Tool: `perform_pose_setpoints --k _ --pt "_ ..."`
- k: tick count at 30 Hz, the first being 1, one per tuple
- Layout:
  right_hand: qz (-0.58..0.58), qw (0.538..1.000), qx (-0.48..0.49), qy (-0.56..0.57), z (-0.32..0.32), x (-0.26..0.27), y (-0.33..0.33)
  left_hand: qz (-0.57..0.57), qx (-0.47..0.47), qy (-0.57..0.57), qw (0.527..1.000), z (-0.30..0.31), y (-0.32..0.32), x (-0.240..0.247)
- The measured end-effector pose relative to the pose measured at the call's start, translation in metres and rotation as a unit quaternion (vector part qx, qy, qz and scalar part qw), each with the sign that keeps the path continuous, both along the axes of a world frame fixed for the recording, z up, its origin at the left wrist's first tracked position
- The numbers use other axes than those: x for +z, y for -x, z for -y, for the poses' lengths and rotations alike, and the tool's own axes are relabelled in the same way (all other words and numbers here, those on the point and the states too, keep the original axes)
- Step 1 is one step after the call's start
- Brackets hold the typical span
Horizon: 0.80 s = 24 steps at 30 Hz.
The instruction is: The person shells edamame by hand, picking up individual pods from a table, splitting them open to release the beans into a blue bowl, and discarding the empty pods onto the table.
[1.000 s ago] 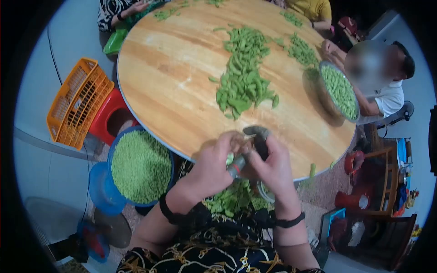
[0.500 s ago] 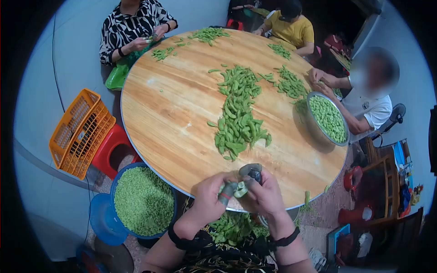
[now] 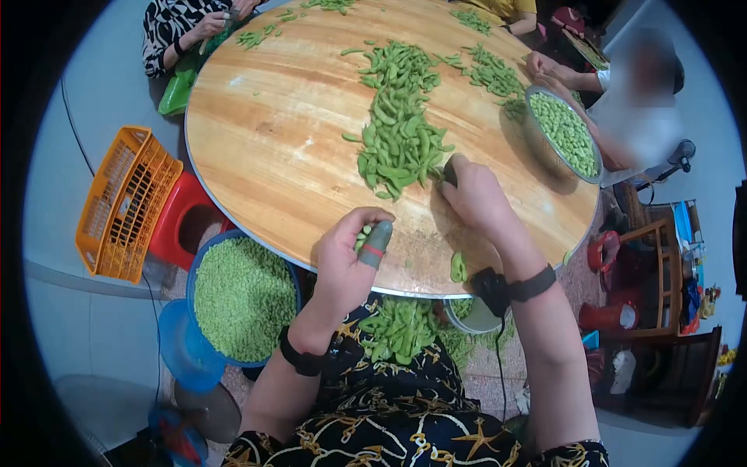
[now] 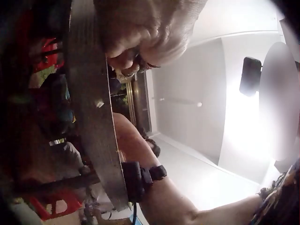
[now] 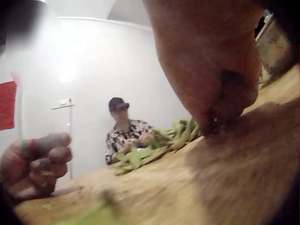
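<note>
My left hand curls over the table's near edge, holding several shelled green soybeans against its fingers. A grey thumb cover with a red band sits on that thumb. My right hand reaches down to the near right end of a long pile of green soybean pods. In the right wrist view its fingertips are bent down close to the tabletop beside pods; I cannot tell whether they pinch one. A lone pod lies near the right wrist.
Shelled beans fill a blue basin at left and a metal bowl at right. More pods and a pale bucket are below the edge of the round wooden table. An orange crate rests by a red stool. Other people sit around.
The hands were together over the near edge, an opened pod between them. Now they are apart: the right has moved forward and right to the pile, the left stays near the edge with beans.
</note>
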State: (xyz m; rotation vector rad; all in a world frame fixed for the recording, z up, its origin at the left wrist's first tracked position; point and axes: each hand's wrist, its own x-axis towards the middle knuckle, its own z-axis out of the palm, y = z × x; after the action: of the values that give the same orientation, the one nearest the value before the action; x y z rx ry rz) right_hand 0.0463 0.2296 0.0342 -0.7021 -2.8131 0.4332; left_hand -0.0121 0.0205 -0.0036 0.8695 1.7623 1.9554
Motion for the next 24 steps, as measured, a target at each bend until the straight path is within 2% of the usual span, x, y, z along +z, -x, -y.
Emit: perform_pose_setpoints --k 2,4,6,8,9,11,13,15,16,18,19,20,21,22,23,24 --pt "0.041 0.999 0.025 -0.005 0.017 0.006 -0.011 -0.002 -0.001 0.003 1.0 0.0 0.001 -0.001" --pt "0.002 0.999 0.04 0.019 0.026 0.003 -0.025 -0.018 -0.017 0.004 1.0 -0.002 0.001 0.0" --pt "-0.103 0.994 0.01 0.038 0.034 0.002 -0.035 0.002 -0.016 0.008 1.0 -0.002 0.0 0.0" --pt "-0.122 0.989 -0.014 0.077 0.044 0.004 -0.042 -0.118 0.019 0.023 0.993 -0.003 -0.006 0.005" --pt "-0.14 0.983 -0.037 0.112 0.048 0.006 -0.045 -0.118 0.02 0.026 0.992 -0.003 -0.009 0.007" --pt "-0.122 0.979 -0.029 0.16 0.053 0.009 -0.053 -0.221 -0.02 0.029 0.975 -0.003 -0.016 0.014" --pt "-0.105 0.973 -0.018 0.206 0.058 0.01 -0.057 -0.23 -0.032 0.039 0.972 -0.005 -0.021 0.019" --pt "-0.131 0.894 0.063 0.423 0.063 0.01 -0.062 -0.237 -0.055 0.041 0.969 -0.005 -0.023 0.019" --pt "-0.131 0.893 0.064 0.425 0.066 0.01 -0.063 -0.237 -0.055 0.044 0.969 -0.006 -0.022 0.017" --pt "-0.113 0.846 0.061 0.518 0.07 0.01 -0.066 -0.241 -0.064 0.008 0.968 -0.006 -0.021 0.014" --pt "-0.123 0.853 0.075 0.501 0.07 0.006 -0.068 -0.239 -0.061 0.012 0.969 -0.004 -0.022 0.014" --pt "-0.12 0.851 0.078 0.505 0.072 0.005 -0.07 -0.095 -0.076 0.024 0.992 -0.003 -0.022 0.016" --pt "-0.158 0.844 0.049 0.51 0.076 0.007 -0.073 0.051 -0.089 0.034 0.994 -0.002 -0.022 0.017" --pt "-0.196 0.835 0.019 0.514 0.079 0.01 -0.076 0.053 -0.085 0.036 0.994 -0.001 -0.021 0.018" --pt "-0.173 0.822 0.026 0.541 0.08 0.016 -0.079 0.2 -0.124 -0.036 0.971 0.001 -0.02 0.018" --pt "-0.171 0.821 0.027 0.544 0.083 0.019 -0.081 0.34 -0.16 -0.11 0.92 0.002 -0.02 0.017"
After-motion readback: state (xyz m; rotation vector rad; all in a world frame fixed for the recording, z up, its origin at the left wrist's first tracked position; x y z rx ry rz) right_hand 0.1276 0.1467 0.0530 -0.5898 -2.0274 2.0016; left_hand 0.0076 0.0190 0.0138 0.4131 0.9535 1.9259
